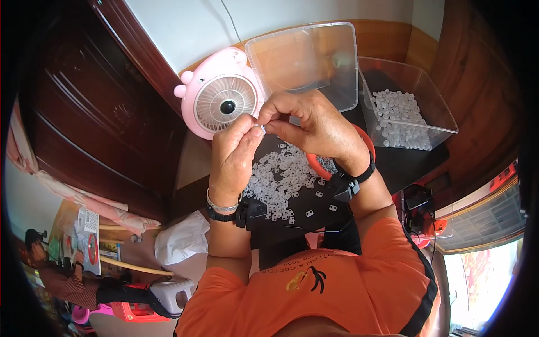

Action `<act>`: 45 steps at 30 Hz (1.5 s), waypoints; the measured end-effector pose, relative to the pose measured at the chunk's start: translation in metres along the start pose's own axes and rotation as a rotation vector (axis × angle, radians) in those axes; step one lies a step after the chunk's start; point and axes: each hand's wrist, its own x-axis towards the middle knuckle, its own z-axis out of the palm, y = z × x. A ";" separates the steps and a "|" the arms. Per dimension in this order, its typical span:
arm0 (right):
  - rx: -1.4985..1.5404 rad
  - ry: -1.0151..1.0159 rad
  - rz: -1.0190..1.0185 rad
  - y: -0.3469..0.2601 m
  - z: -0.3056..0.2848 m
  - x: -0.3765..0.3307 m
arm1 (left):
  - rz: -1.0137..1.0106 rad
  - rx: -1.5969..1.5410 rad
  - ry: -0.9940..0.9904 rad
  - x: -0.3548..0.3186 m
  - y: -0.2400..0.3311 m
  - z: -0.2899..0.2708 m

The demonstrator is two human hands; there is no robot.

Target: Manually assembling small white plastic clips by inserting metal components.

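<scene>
Two bare hands meet above a dark table [404,165]. The left hand [232,157] pinches a small white piece [262,129] between thumb and finger; the right hand's [320,126] thumb and fingers converge on it (whether they grip it too, I cannot tell). Below lies a spread of similar white pieces [275,188], near an orange-red bowl [368,140] partly hidden by the right forearm. Behind are a pink fan [195,106] and, to the right, a clear tub [448,131] holding whitish pieces.

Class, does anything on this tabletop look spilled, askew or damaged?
Nothing clearly stands out. Small white pieces lie loose on the dark table, a few apart from the rest, but that looks like ordinary work clutter.
</scene>
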 end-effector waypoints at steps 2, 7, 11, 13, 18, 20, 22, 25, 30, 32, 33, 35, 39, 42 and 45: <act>0.002 -0.016 -0.002 0.000 0.000 -0.001 | 0.005 0.013 -0.021 0.000 -0.001 -0.003; -0.020 -0.051 -0.056 0.000 -0.001 0.000 | 0.044 0.023 -0.063 0.001 -0.005 -0.003; -0.017 0.026 -0.194 0.008 0.004 0.001 | 0.040 -0.011 -0.056 0.001 0.001 -0.001; -0.021 0.016 -0.153 0.006 0.003 0.000 | 0.018 -0.040 -0.065 0.002 -0.001 -0.004; 0.031 0.081 -0.022 0.002 0.001 0.002 | -0.020 -0.144 0.037 0.002 0.001 -0.003; 0.025 0.113 -0.014 0.006 0.002 0.002 | 0.014 -0.218 0.105 0.003 -0.002 -0.003; 0.021 0.146 -0.005 0.007 0.003 0.004 | 0.028 -0.244 0.125 0.003 -0.003 -0.004; 0.036 0.166 -0.023 0.006 0.007 0.004 | 0.037 -0.274 0.145 0.002 -0.001 -0.005; 0.086 0.134 -0.034 0.004 0.017 0.008 | 0.036 -0.272 0.148 0.002 0.002 -0.004; 0.064 0.159 -0.027 0.007 0.022 0.009 | 0.040 -0.259 0.120 0.003 0.000 -0.004; 0.041 0.184 -0.020 0.008 0.023 0.009 | 0.040 -0.260 0.120 0.003 0.000 -0.004; 0.000 0.187 -0.040 0.006 0.024 0.008 | 0.026 -0.224 0.120 0.003 0.001 -0.004; -0.056 0.216 -0.132 0.005 0.026 0.010 | 0.030 -0.234 0.124 0.001 0.002 -0.003; -0.115 0.202 -0.170 0.002 0.024 0.008 | 0.033 -0.211 0.092 -0.002 0.005 -0.003; -0.103 0.172 -0.109 -0.002 0.022 0.005 | 0.029 -0.232 0.091 -0.002 0.004 0.000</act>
